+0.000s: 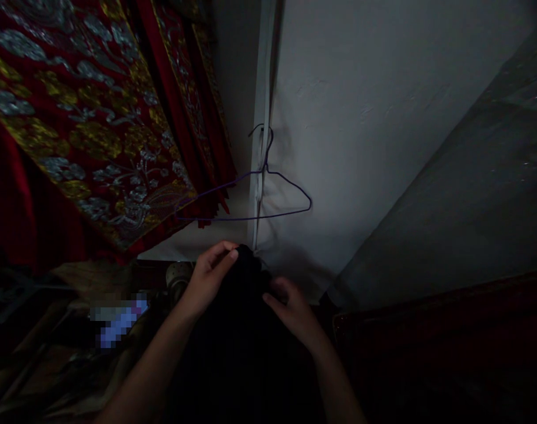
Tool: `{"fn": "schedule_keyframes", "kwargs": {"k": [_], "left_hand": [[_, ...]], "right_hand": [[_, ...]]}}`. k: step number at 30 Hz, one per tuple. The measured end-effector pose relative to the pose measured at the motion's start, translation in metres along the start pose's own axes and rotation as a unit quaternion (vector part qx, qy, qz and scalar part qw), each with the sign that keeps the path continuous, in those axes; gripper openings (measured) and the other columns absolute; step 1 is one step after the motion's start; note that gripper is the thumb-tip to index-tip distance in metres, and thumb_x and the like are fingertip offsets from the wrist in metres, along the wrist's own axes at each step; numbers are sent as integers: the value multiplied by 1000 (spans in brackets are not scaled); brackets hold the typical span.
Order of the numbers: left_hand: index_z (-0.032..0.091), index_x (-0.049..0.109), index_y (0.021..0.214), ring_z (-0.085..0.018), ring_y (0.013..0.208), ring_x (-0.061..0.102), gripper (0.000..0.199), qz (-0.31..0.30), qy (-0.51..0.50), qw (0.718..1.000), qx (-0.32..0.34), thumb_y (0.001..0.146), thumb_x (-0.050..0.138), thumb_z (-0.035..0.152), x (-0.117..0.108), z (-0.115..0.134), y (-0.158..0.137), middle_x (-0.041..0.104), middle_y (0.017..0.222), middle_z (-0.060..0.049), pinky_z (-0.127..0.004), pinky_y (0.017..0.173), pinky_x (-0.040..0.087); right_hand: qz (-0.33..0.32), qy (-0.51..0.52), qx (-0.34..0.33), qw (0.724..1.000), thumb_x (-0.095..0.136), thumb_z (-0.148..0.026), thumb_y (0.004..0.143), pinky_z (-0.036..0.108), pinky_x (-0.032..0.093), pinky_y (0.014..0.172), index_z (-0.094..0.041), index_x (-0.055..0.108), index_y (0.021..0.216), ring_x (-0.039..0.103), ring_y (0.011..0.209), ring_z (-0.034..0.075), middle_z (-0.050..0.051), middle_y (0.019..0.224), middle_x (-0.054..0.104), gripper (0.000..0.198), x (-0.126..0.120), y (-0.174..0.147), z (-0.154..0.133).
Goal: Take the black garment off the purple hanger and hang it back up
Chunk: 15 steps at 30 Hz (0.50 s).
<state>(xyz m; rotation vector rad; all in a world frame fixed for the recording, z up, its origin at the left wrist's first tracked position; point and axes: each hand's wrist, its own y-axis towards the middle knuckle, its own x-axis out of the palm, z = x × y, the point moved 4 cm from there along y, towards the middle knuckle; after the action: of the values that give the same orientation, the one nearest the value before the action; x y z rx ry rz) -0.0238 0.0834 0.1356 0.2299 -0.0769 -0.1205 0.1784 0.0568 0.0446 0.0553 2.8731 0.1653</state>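
Black cloth (244,280) bunches between the left grip (209,275) and right grip (294,307).

Hanger on a strip, clutter at low left

A pale upright strip (265,65) by the wall (361,153) carries a purple wire hanger (267,168), its hook at the strip. At near left, jumbled things sit low in shadow, among them a blue pixelated item (121,324) and a tan piece (92,280); whether floor or desk bears them is too dark to tell.
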Motion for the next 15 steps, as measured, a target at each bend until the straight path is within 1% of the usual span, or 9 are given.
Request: {"fn": "schedule_keyframes", "kwargs": {"k": [2, 3, 4, 6, 8, 9, 11, 13, 15], "left_hand": [[18, 67, 91, -17, 79, 60, 29, -21, 21, 999, 16, 88, 68, 47, 11, 5, -6, 65, 85, -3, -25, 73, 48], [18, 68, 92, -17, 81, 61, 28, -31, 30, 999, 30, 89, 66, 46, 16, 8, -8, 66, 86, -3, -26, 75, 49], [18, 68, 93, -18, 83, 62, 27, -42, 40, 997, 44, 91, 64, 44, 20, 10, -11, 67, 87, -3, -27, 76, 50], [18, 68, 94, -19, 89, 63, 23, -56, 66, 993, 77, 94, 61, 40, 24, 15, -14, 67, 91, -4, -28, 82, 50], [19, 68, 95, -20, 95, 63, 20, -61, 92, 988, 104, 96, 60, 37, 24, 18, -15, 67, 96, -5, -29, 89, 49], [19, 68, 96, -20, 98, 63, 20, -62, 100, 987, 111, 97, 59, 37, 22, 18, -14, 67, 99, -5, -29, 91, 48], [21, 66, 103, -21, 105, 62, 21, -60, 102, 987, 106, 98, 58, 39, 18, 14, -10, 67, 106, -6, -31, 97, 47], [23, 62, 115, -23, 117, 60, 29, -58, 79, 991, 90, 99, 55, 46, 14, 4, -7, 66, 120, -8, -33, 103, 46], [25, 56, 129, -24, 127, 57, 42, -75, 46, 994, 64, 99, 50, 54, 12, -10, -5, 64, 130, -9, -36, 107, 46]], "right_hand": [[-34, 26, -50, 998, 79, -33, 74, 40, 47, 97, -22, 68, 115, 64, 110, 27, 8, 116, 70, 44, 12, -3, -21], [-53, 44, -68, 995, 80, -32, 75, 40, 46, 101, -24, 65, 122, 62, 115, 27, 8, 124, 68, 50, 19, -4, -33], [-70, 65, -80, 992, 78, -33, 78, 40, 45, 103, -25, 65, 125, 62, 118, 27, 8, 127, 67, 49, 26, -4, -44], [-85, 109, -79, 987, 69, -39, 87, 39, 46, 102, -26, 69, 119, 64, 114, 26, 6, 122, 71, 34, 36, -2, -59], [-65, 148, -47, 986, 62, -44, 90, 40, 47, 100, -25, 74, 104, 66, 108, 27, 6, 108, 75, 27, 39, 4, -67], [-47, 169, -22, 984, 63, -47, 88, 40, 48, 99, -25, 76, 98, 67, 106, 28, 5, 102, 76, 27, 38, 8, -67], [-28, 226, 45, 973, 70, -48, 78, 39, 49, 95, -24, 76, 91, 68, 103, 28, 5, 92, 76, 28, 35, 14, -67], [-56, 292, 117, 948, 73, -47, 70, 39, 53, 87, -23, 74, 87, 70, 95, 28, 4, 84, 76, 29, 32, 17, -69], [-116, 326, 170, 923, 72, -43, 67, 37, 55, 77, -21, 72, 80, 71, 83, 26, 5, 77, 75, 26, 30, 18, -74]]}}
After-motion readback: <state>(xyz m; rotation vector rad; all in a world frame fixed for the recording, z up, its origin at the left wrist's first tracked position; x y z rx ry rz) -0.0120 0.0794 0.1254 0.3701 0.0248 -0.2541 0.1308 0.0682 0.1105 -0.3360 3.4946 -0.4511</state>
